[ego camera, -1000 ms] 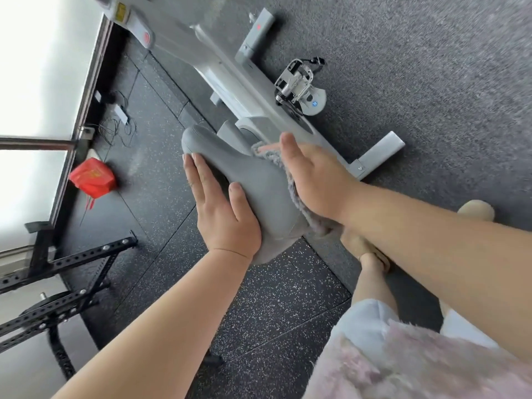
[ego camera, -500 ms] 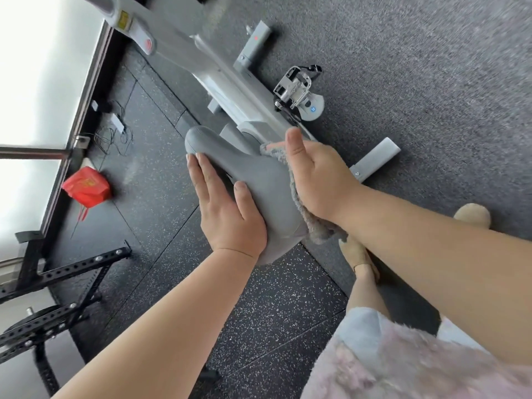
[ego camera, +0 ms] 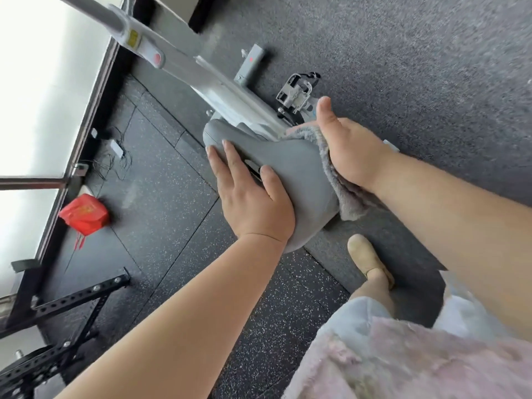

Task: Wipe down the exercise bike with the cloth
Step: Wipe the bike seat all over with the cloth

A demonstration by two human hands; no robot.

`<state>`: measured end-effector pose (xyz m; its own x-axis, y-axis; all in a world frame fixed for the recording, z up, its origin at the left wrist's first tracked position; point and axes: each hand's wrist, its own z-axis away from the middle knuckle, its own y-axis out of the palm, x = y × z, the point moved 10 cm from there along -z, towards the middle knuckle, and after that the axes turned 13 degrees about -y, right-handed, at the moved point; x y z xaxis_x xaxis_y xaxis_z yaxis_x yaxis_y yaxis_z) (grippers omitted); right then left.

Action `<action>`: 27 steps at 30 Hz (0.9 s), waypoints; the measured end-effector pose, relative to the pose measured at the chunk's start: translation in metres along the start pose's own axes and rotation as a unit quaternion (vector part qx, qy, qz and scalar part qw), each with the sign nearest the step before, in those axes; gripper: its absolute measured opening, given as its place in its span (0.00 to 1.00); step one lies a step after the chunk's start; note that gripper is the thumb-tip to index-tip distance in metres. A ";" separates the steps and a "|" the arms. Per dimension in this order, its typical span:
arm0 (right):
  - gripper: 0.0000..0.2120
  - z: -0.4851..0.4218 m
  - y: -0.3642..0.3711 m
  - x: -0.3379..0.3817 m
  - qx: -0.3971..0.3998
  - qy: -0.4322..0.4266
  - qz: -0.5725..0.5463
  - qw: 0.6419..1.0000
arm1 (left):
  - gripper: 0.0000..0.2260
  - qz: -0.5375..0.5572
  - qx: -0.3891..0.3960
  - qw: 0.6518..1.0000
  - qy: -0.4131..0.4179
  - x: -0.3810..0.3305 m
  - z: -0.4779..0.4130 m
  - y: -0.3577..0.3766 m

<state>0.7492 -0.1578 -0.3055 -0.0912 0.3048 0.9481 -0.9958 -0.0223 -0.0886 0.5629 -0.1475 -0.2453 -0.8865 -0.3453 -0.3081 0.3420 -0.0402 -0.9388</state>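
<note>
Fluffy grey cloth (ego camera: 342, 194) on right flank of grey padded bike saddle (ego camera: 290, 180), under right hand (ego camera: 351, 148); fingers hidden, grip cannot tell. Left hand (ego camera: 253, 197) flat, fingers straight, braces left flank. Risk: dangling cloth end slips from palm if pressure eases.

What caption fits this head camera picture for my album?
Left hand rests on the grey saddle while right hand presses a fluffy cloth against its side.

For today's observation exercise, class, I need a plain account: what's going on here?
A person is wiping down a grey exercise bike, working on its saddle. The left hand rests on the saddle's left side with its fingers laid straight, seemingly steadying it. The right hand presses a fluffy grey cloth against the saddle's right edge. The rest of the bike's frame is not being touched at this moment.
</note>
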 end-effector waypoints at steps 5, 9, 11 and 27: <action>0.23 0.048 0.003 0.000 -0.165 -0.045 -0.077 0.982 | 0.33 0.004 0.016 1.000 0.005 0.004 -0.001 0.004; 0.24 0.065 0.008 -0.002 -0.217 -0.060 -0.077 0.971 | 0.32 0.004 0.030 1.000 0.005 0.002 -0.002 0.006; 0.32 0.053 0.000 -0.001 -0.188 -0.020 -0.055 0.980 | 0.31 0.006 0.035 0.999 0.005 0.001 -0.001 0.006; 0.24 0.046 -0.002 -0.002 -0.197 -0.113 -0.031 0.973 | 0.29 0.011 0.037 0.999 -0.006 -0.002 0.001 0.003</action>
<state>0.7512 -0.2021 -0.2930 -0.0749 0.0763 0.9943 -0.9238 0.3702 -0.0980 0.5659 -0.1479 -0.2472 -0.8752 -0.3574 -0.3261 0.3834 -0.1011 -0.9180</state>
